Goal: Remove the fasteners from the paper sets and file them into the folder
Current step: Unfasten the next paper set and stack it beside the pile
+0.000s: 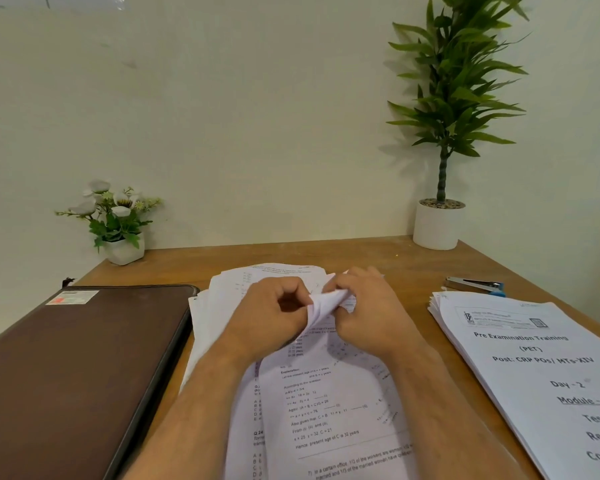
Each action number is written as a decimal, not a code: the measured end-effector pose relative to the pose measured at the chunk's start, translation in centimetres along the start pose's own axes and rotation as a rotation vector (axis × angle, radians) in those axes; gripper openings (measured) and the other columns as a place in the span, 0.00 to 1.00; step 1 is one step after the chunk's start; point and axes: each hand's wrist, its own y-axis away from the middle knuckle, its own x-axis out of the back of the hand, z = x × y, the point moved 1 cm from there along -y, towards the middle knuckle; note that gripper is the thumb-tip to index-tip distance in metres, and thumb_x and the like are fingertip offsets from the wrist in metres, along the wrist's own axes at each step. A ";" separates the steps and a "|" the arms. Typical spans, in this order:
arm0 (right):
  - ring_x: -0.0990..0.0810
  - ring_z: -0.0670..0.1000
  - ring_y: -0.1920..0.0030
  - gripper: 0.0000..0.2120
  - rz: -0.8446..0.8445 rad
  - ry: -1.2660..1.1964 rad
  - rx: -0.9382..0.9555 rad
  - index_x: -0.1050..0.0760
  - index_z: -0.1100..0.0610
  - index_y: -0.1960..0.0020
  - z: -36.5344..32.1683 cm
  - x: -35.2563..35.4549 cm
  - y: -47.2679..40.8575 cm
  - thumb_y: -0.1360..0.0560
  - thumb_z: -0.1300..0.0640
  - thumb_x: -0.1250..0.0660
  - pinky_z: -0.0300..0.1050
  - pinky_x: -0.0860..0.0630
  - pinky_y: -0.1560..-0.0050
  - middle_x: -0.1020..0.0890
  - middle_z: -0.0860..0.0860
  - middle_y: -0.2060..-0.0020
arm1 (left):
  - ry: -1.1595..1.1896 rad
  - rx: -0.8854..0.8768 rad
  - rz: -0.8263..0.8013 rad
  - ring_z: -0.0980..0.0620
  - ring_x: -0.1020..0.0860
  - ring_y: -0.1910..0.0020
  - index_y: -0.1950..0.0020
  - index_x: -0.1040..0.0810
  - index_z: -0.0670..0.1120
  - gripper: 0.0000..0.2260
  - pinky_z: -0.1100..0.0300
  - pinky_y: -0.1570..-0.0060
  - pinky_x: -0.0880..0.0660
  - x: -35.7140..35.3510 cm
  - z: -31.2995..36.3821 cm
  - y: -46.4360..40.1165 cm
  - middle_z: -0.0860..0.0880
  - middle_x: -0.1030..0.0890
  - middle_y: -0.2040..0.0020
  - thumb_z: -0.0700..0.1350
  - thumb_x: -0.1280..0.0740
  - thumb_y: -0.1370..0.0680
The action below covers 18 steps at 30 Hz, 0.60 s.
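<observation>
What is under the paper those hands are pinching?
Under the pinched paper set, more printed sheets lie spread on the wooden table. Both the left hand and right hand grip its folded top corner, hiding any fastener there. How many sheets lie underneath is unclear.

Folder (pixel 73 368) left, paper pile (pixel 326 410) centre under hands, 2nd stack (pixel 534 368) right w/ stapler (pixel 475 285) behind.

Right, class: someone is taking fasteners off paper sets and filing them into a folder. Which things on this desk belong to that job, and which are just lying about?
Part of the job:
- paper set, its corner pinched by the left hand and right hand
- second paper set
- brown folder, closed
- stapler, possibly

Just lying about:
- flower pot
- tall plant
</observation>
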 end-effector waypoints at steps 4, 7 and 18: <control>0.32 0.45 0.59 0.11 -0.014 0.061 -0.009 0.28 0.50 0.65 0.5 0.8 0.1 0.31 0.61 0.28 0.39 0.38 0.61 0.27 0.46 0.62 | 0.294 0.124 0.015 0.54 0.19 0.67 0.64 0.18 0.39 0.11 0.60 0.60 0.22 0.9 0.7 0.1 0.50 0.16 0.67 0.41 0.28 0.23; 0.30 0.46 0.63 0.08 0.014 0.019 -0.064 0.27 0.59 0.70 1.0 1.6 0.5 0.35 0.66 0.30 0.38 0.38 0.66 0.26 0.49 0.66 | 0.144 0.226 0.323 0.54 0.17 0.52 0.57 0.14 0.47 0.07 0.54 0.43 0.23 2.2 -1.4 -0.7 0.53 0.13 0.55 0.49 0.28 0.22; 0.24 0.50 0.59 0.06 -0.046 0.000 -0.175 0.19 0.63 0.59 0.5 2.3 0.9 0.35 0.69 0.29 0.46 0.22 0.60 0.23 0.52 0.61 | -0.380 0.535 0.390 0.41 0.23 0.38 0.29 0.31 0.48 0.31 0.50 0.45 0.28 2.8 -5.7 -1.3 0.45 0.20 0.39 0.53 0.23 0.28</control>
